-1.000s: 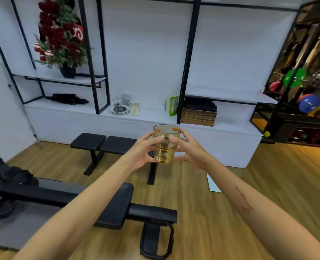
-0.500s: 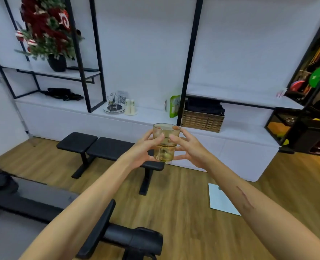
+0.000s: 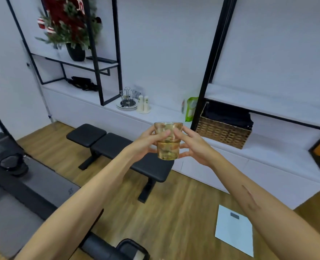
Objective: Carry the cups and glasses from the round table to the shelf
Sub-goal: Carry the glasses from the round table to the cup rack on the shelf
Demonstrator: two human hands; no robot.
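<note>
i have the amber glass upright in mid-air above the black bench, my left hand and right hand both curled round it, the white shelf beyond.

Left hand and right hand hold amber glass upright before shelf.

We hold the glass between our left hand and right hand, above the bench. Behind it the shelf carries a rack left, a basket right.
</note>
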